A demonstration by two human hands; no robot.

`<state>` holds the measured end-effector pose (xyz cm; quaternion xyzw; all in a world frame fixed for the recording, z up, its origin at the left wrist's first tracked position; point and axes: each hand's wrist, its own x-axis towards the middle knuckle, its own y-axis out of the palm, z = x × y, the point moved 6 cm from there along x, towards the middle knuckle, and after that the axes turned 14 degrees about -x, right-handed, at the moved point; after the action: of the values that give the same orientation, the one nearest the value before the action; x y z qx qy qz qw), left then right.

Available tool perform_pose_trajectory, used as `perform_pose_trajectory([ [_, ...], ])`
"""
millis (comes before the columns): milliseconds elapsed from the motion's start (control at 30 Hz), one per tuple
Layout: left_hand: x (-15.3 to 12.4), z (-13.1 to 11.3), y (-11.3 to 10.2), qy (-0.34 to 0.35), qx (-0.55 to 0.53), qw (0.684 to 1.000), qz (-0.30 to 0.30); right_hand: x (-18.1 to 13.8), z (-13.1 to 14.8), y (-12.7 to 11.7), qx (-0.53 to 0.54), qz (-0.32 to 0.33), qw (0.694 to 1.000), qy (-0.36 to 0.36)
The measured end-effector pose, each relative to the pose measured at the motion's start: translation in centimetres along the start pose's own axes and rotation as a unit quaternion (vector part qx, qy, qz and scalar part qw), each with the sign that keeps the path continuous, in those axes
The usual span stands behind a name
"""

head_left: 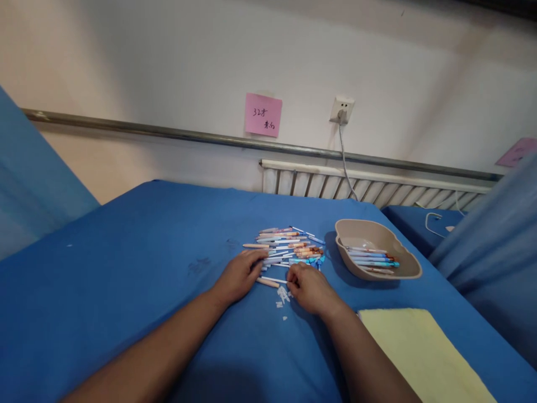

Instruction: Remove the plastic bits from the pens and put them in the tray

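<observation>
Many pens (279,235) lie in a loose pile on the blue-covered table, with thin white sticks like pen refills among them. My left hand (240,275) rests at the pile's left end, fingers bent against the pens; what they hold, if anything, is hidden. My right hand (312,288) is closed at the near right side of the pile, its fingertips pinched at the end of a thin white stick (273,279). Just below that stick lies a light orange pen (267,282). Small white scraps (283,295) are scattered between my hands.
A beige basin (403,266) holding several pens stands to the right of the pile. Nearer, a yellow sheet or pad (415,336) lies beside my right forearm. Behind the blue table (138,235) are a radiator (302,182) and a plugged cord (344,151). Blue curtains (495,240) hang at both sides.
</observation>
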<state>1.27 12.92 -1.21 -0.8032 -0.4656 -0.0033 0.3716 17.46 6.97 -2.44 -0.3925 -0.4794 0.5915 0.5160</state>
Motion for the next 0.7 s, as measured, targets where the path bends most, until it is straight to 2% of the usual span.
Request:
perform_pose_trajectory([
  [233,-0.5,2.2,-3.8,-0.113,-0.022,0.980,-0.162,-0.2,0.3,-0.2,-0.037,-0.020,0.999,-0.002],
  [300,-0.9,2.3,-4.8,-0.135,-0.018,0.973,-0.188,-0.4,0.5,-0.4,-0.044,-0.015,0.999,-0.006],
  [367,-1.5,1.9,-5.3,-0.141,-0.013,0.972,-0.189,-0.5,0.6,-0.5,-0.049,-0.008,0.999,-0.008],
  [433,-2.0,1.0,-5.0,-0.134,-0.002,0.979,-0.151,-0.6,0.6,-0.5,-0.049,0.001,0.999,-0.006],
  [567,-3.1,-1.9,-2.7,-0.083,0.032,0.996,-0.015,-0.6,0.4,-0.4,-0.029,0.020,0.999,-0.007],
  [700,-3.6,-3.9,-0.6,-0.021,0.064,0.994,0.090,-0.8,0.3,-0.4,-0.017,0.026,0.999,-0.021],
])
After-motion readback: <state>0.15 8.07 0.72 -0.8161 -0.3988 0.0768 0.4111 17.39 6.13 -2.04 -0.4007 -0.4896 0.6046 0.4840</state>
